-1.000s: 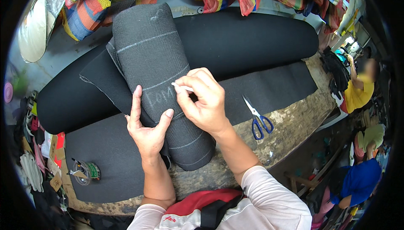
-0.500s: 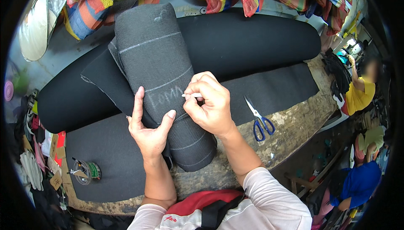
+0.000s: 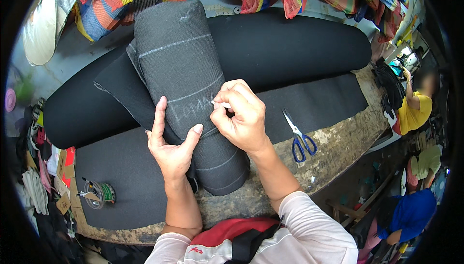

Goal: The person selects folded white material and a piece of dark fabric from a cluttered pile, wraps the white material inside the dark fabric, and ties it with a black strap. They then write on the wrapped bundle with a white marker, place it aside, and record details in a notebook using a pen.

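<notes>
A dark grey rolled bundle of fabric (image 3: 181, 61) lies slantwise across a larger black fabric roll (image 3: 290, 44), with pale chalk lines running across it. My right hand (image 3: 241, 116) pinches a small white piece of chalk (image 3: 221, 104), its tip against the bundle at the end of a row of chalk letters. My left hand (image 3: 174, 143) rests on the bundle's left side, thumb and fingers spread apart. A loose flap of black cloth (image 3: 116, 85) sticks out left of the bundle. Blue-handled scissors (image 3: 299, 138) lie to the right of my right hand.
Under the rolls, a dark cloth sheet (image 3: 130, 191) covers part of the worn wooden table (image 3: 333, 153). A clear round container (image 3: 99, 194) stands at the left. Striped woven bags (image 3: 101, 15) line the back. Several people, one in a yellow shirt (image 3: 414, 112), are off to the right.
The chalk tip has moved slightly up and right, and the last letter has more strokes. My left hand stays in place on the bundle.
</notes>
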A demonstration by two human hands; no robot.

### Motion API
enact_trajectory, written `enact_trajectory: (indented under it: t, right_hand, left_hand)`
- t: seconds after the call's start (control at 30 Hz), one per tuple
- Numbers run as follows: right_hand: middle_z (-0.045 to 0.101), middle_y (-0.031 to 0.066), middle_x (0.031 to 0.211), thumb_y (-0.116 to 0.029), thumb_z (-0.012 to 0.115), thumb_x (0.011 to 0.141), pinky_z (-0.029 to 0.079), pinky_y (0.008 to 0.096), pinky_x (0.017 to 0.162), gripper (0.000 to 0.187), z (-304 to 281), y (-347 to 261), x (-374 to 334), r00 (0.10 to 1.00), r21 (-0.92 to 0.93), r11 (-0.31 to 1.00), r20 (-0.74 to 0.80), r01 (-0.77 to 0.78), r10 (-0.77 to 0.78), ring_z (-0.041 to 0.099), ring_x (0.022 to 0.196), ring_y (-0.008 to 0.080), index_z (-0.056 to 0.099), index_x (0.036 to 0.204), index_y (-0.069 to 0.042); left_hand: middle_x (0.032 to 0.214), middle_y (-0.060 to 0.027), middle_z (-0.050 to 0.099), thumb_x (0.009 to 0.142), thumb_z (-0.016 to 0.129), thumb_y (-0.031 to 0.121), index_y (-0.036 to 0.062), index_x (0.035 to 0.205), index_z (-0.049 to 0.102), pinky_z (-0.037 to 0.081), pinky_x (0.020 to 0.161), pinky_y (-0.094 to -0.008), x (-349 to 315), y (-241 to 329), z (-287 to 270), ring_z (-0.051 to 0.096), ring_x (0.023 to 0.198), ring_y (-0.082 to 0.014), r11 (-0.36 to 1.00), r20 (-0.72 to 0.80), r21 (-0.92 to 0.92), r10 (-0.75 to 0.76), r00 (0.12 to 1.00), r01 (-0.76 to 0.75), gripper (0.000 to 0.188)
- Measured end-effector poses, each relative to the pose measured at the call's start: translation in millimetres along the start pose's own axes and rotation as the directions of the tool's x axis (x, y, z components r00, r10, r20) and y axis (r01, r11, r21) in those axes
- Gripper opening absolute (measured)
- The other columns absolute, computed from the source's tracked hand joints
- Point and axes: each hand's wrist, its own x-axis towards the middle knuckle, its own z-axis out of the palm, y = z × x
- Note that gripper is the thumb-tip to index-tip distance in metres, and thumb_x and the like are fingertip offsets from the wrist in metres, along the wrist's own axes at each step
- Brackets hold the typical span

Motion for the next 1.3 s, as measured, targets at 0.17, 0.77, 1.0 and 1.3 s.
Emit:
enact_trajectory:
  t: [0.17, 0.77, 1.0, 1.3]
  right_hand:
    - [0.057, 0.0078, 0.073, 0.011, 0.06, 0.065, 0.041, 0.0227, 0.048, 0.015, -1.6, 3.9, -5.8, 0.999, -0.109, 0.993, -0.02, -0.042, 0.04, 0.053, 0.058, 0.0124, 0.058, 0.076, 0.0]
    - [0.062, 0.0135, 0.081, 0.007, 0.064, 0.075, 0.051, 0.0239, 0.06, 0.012, 3.8, -20.5, -32.3, 0.978, 0.234, 0.96, -0.104, -0.152, 0.18, 0.062, 0.069, 0.0169, 0.062, 0.086, 0.006]
    - [0.064, 0.0143, 0.084, 0.01, 0.062, 0.075, 0.05, 0.0239, 0.063, 0.015, 3.4, -23.9, -36.2, 0.957, 0.279, 0.93, -0.095, -0.239, 0.274, 0.062, 0.073, 0.0156, 0.063, 0.09, 0.006]
    - [0.064, 0.0147, 0.083, 0.012, 0.064, 0.073, 0.05, 0.0256, 0.064, 0.017, 2.6, -32.1, -30.6, 0.994, 0.098, 0.99, -0.027, -0.103, 0.107, 0.062, 0.078, 0.0195, 0.064, 0.088, 0.006]
  left_hand:
    - [0.127, -0.0106, 0.058, 0.06, 0.082, 0.009, 0.003, 0.13, 0.051, 0.027, 0.106, -0.0396, -1.2, 1.4, 2.0, 0.055, 0.115, -0.0221, 1.0, 0.004, -0.011, -0.012, 1.0, 0.012, 0.077]
    - [0.112, -0.0136, 0.065, 0.061, 0.085, 0.017, 0.0031, 0.123, 0.059, 0.035, 0.1, -0.0353, 9.7, -4.7, -23.7, 0.054, 0.109, -0.0229, 0.999, 0.22, 0.033, 0.008, 0.975, -0.016, 0.069]
    - [0.12, -0.015, 0.06, 0.055, 0.087, 0.02, 0.0028, 0.132, 0.048, 0.039, 0.099, -0.0343, 12.8, -1.7, -26.4, 0.057, 0.111, -0.0248, 0.997, 0.275, -0.072, 0.042, 0.96, -0.023, 0.089]
    - [0.147, -0.0212, 0.03, 0.052, 0.088, 0.027, -0.0014, 0.146, 0.014, 0.035, 0.105, -0.0399, 14.8, -8.9, -22.5, 0.046, 0.126, -0.0319, 0.993, 0.237, -0.04, 0.121, 0.964, -0.114, 0.123]
